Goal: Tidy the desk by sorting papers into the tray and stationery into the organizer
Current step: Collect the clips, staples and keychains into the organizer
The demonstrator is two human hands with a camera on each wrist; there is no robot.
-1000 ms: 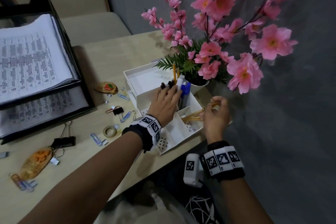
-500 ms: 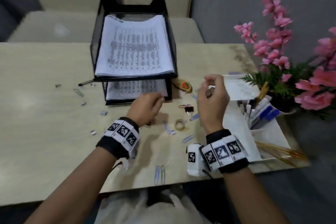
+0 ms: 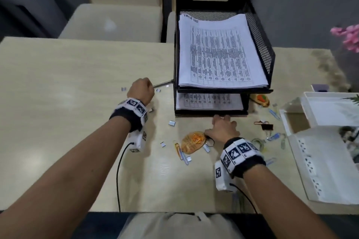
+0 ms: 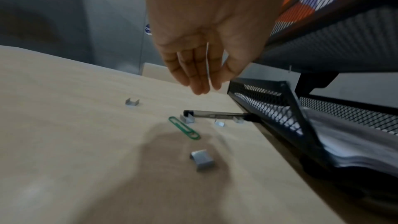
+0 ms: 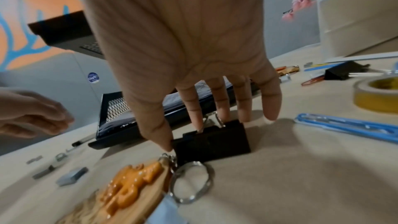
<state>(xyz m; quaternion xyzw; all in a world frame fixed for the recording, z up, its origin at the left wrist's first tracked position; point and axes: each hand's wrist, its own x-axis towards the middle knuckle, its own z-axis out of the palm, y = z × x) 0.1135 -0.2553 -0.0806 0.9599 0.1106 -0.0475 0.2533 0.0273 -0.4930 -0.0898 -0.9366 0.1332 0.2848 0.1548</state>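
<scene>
A black mesh tray [image 3: 260, 44] holds stacked printed papers [image 3: 219, 52]. A white organizer [image 3: 320, 170] stands at the desk's right edge. My left hand [image 3: 140, 89] hovers left of the tray, its fingers [image 4: 193, 77] hanging straight over a pen [image 4: 215, 114], a green paper clip [image 4: 184, 128] and staple blocks [image 4: 202, 159]. My right hand [image 3: 223, 128] lies low before the tray. Its thumb [image 5: 165, 142] and straight fingers touch a black binder clip [image 5: 212, 140] that rests on the desk beside an orange keychain [image 5: 129, 192].
A second binder clip [image 3: 267, 126], a tape roll [image 5: 379, 94], blue paper clips [image 5: 344, 125] and loose staples lie between the tray and the organizer. Another keychain [image 3: 260, 99] sits right of the tray. Pink flowers [image 3: 349, 37] stand at the far right.
The head view swung left. My right hand came down from near the organizer onto the black binder clip. My left hand moved left, to the pen beside the tray.
</scene>
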